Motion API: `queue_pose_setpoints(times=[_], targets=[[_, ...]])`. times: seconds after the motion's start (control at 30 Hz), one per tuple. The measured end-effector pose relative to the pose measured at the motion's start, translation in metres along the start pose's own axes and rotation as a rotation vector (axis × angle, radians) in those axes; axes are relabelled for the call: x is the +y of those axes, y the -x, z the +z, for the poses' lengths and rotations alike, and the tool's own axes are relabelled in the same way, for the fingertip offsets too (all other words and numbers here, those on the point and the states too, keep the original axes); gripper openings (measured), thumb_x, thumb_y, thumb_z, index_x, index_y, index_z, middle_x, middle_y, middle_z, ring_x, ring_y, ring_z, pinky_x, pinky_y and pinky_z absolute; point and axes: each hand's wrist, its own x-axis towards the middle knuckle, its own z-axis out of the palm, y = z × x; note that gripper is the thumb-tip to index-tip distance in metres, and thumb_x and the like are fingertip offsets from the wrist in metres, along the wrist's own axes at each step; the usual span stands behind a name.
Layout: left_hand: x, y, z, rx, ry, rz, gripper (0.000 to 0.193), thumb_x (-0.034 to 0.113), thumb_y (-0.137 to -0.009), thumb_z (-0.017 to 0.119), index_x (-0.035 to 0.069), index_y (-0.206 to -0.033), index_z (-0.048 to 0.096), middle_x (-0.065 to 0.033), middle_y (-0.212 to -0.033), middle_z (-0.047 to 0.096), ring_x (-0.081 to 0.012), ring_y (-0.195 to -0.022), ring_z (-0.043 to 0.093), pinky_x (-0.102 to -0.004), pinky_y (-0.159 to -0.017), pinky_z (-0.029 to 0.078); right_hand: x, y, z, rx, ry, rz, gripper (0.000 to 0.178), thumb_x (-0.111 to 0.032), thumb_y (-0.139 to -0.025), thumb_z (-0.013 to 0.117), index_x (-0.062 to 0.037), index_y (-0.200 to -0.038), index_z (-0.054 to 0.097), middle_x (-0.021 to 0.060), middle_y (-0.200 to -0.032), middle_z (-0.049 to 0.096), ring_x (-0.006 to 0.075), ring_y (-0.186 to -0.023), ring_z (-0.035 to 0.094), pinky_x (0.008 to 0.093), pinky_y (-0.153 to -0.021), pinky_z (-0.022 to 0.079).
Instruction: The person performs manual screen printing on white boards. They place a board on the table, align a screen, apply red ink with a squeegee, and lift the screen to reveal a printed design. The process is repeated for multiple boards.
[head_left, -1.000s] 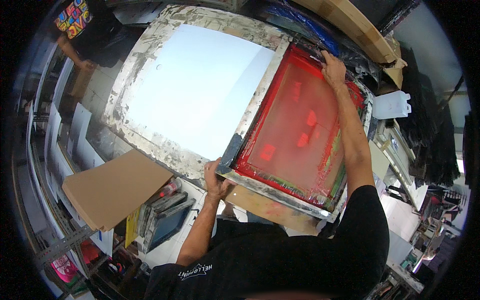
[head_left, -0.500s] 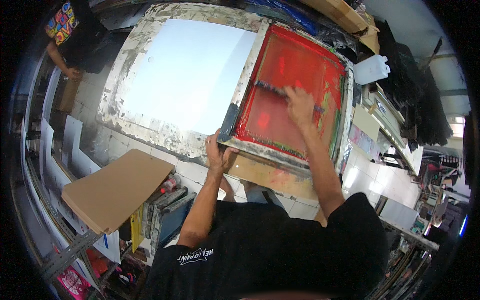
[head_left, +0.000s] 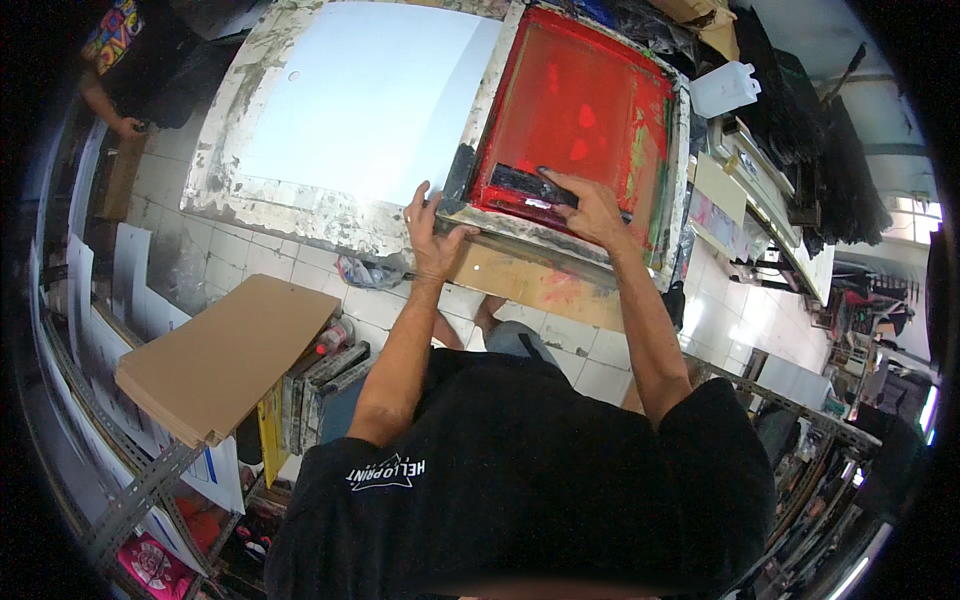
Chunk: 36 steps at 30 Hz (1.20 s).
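A screen-printing frame (head_left: 683, 140) with red ink over its mesh (head_left: 560, 100) lies on the right part of the worn table. My right hand (head_left: 592, 210) grips a dark squeegee (head_left: 530, 187), which rests across the mesh near the frame's near edge. Part of the squeegee is hidden by the hand. Beside the frame's dark near-left corner (head_left: 461, 170) is my left hand (head_left: 432, 238), its fingers spread and its thumb close to the frame's edge. Left of the frame, a large white sheet (head_left: 370, 100) lies flat on the table (head_left: 215, 150).
Brown cardboard sheets (head_left: 230, 350) lie stacked on a metal rack at the left. A white plastic jug (head_left: 724, 90) stands beyond the frame's right side. Another person's arm (head_left: 105, 105) shows at the far left. A wooden board (head_left: 530, 285) juts out under the frame's near side.
My right hand has drawn the squeegee toward me, down to the mesh's near end. The left hand's fingers have come off the frame corner and spread. The whole view has shifted slightly.
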Motion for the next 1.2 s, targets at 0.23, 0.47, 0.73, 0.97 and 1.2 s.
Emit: queue_pose_setpoints(times=[0.23, 0.47, 0.73, 0.97, 1.2], targets=[[-0.002, 0.000, -0.002, -0.047, 0.014, -0.033, 0.061, 0.022, -0.063, 0.086, -0.007, -0.114, 0.065, -0.0229, -0.146, 0.046, -0.0404, -0.124, 0.046, -0.0494, -0.103, 0.040, 0.006, 0.006, 0.047, 0.037, 0.315, 0.134, 0.088, -0.027, -0.065, 0.083, -0.0242, -0.146, 0.050, 0.0102, -0.117, 0.058, 0.0316, -0.118, 0.051, 0.0594, -0.095, 0.034], [-0.005, 0.001, -0.003, -0.013, -0.024, -0.009, 0.066, 0.037, -0.071, 0.087, -0.004, -0.118, 0.067, -0.0240, -0.145, 0.048, -0.0371, -0.121, 0.046, -0.0466, -0.099, 0.040, 0.062, -0.065, 0.038, 0.242, 0.302, 0.123, 0.087, -0.024, -0.059, 0.083, -0.0231, -0.142, 0.054, 0.0086, -0.119, 0.057, 0.0320, -0.120, 0.048, 0.0712, -0.101, 0.028], [-0.001, 0.003, -0.006, -0.047, -0.086, -0.130, 0.062, 0.025, -0.065, 0.087, 0.003, -0.121, 0.071, -0.0234, -0.145, 0.048, -0.0345, -0.119, 0.047, -0.0445, -0.097, 0.041, 0.166, -0.208, -0.016, 0.362, 0.524, 0.089, 0.090, -0.031, -0.063, 0.087, -0.0303, -0.145, 0.051, 0.0058, -0.132, 0.058, 0.0304, -0.126, 0.048, 0.0675, -0.101, 0.031], [0.002, 0.002, -0.008, -0.043, -0.074, -0.160, 0.061, 0.027, -0.069, 0.086, 0.004, -0.123, 0.070, -0.0233, -0.146, 0.047, -0.0370, -0.127, 0.047, -0.0474, -0.103, 0.039, 0.223, -0.303, -0.061, 0.405, 0.637, 0.039, 0.076, -0.034, -0.078, 0.075, -0.0199, -0.147, 0.048, 0.0179, -0.138, 0.053, 0.0376, -0.131, 0.044, 0.0624, -0.109, 0.027], [-0.003, 0.004, -0.005, -0.007, -0.082, -0.057, 0.065, 0.027, -0.068, 0.084, 0.003, -0.126, 0.067, -0.0195, -0.134, 0.056, -0.0349, -0.118, 0.051, -0.0484, -0.102, 0.036, 0.210, -0.327, -0.068, 0.320, 0.544, 0.191, 0.091, -0.034, -0.076, 0.076, -0.0194, -0.155, 0.033, 0.0207, -0.150, 0.040, 0.0416, -0.143, 0.030, 0.0676, -0.115, 0.019]])
